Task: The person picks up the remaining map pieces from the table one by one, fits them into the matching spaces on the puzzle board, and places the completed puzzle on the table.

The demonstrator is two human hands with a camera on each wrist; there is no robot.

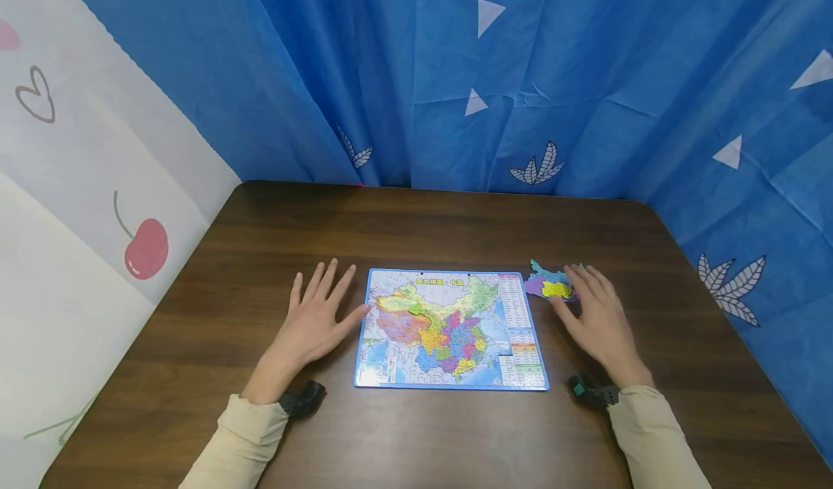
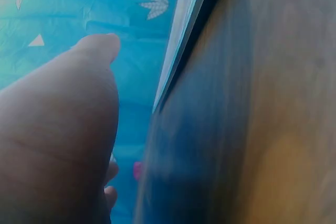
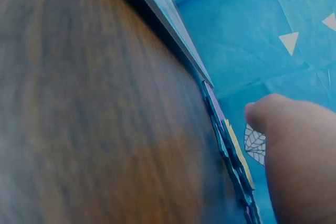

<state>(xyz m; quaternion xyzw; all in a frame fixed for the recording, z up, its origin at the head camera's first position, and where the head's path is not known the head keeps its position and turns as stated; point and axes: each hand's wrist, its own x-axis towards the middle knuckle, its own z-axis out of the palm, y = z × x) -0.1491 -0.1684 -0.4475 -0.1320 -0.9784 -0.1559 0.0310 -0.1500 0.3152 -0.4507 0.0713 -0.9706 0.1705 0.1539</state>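
Note:
A map puzzle board (image 1: 449, 330) with a blue rim and colourful province pieces set in it lies flat in the middle of the table. My left hand (image 1: 315, 328) is spread beside its left edge, palm down, the thumb tip at the rim. To the board's right lies a small stack of loose map pieces (image 1: 556, 290), yellow, purple and teal. Over its right part my right hand (image 1: 600, 322) reaches with relaxed fingers, hiding some of it. In the right wrist view the thumb (image 3: 299, 145) stands apart from the stacked pieces (image 3: 239, 153). Neither hand grips anything.
The brown wooden table (image 1: 423, 438) extends around the board. A blue curtain (image 1: 442, 77) hangs behind its far edge, and a white cloth (image 1: 84, 207) with cherry prints borders the left side. Dark bands (image 1: 302, 399) sit on both wrists.

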